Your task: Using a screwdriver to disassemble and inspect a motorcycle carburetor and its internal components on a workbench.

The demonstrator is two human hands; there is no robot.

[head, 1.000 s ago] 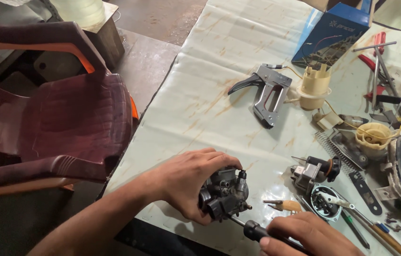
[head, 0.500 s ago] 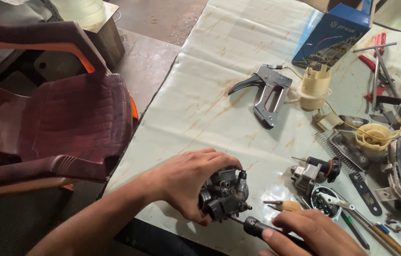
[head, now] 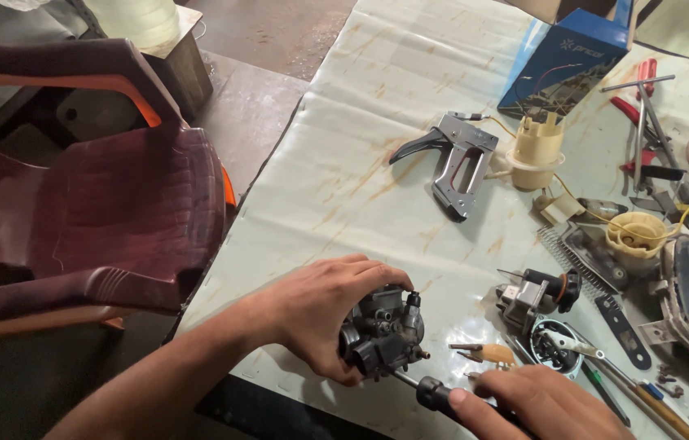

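Gripping carburetor (head: 383,332), left hand (head: 320,314) curled.

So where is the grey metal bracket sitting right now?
In the head view the grey metal bracket lies flat on the pale table cover, upper centre, just left of the cream plastic cup-shaped part and below the blue box.

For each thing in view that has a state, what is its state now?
left hand: gripping the carburetor
carburetor: held just above the table
right hand: gripping the screwdriver
screwdriver: tip against the carburetor
blue box: open
plastic chair: unoccupied
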